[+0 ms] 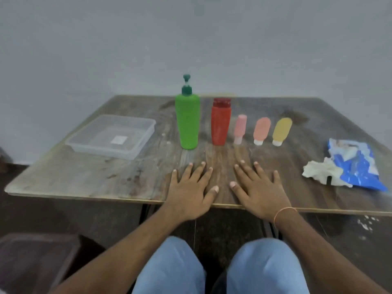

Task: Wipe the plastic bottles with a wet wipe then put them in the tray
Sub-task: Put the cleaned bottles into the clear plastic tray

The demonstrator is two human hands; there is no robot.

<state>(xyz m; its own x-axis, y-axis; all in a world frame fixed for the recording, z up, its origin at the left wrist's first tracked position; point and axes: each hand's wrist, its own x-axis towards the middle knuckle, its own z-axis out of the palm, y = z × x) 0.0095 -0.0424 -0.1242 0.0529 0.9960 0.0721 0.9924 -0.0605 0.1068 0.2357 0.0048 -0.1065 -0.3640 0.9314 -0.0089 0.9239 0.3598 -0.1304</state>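
Wooden table (84,179): five upright coloured bottles (220,124)

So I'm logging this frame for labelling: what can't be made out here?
Head view only:
- Blue wipe packet: print blurred, right end near the frame edge.
- Label in the clear tray: too small to read.
- Bottle contents: opaque walls on the green pump bottle and red bottle.

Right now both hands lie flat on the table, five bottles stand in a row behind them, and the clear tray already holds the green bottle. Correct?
Not quite. The head view shows the tray holds no bottle; the green bottle stands on the table to its right, first in the row. The rest holds: left hand and right hand lie flat, with five bottles behind.
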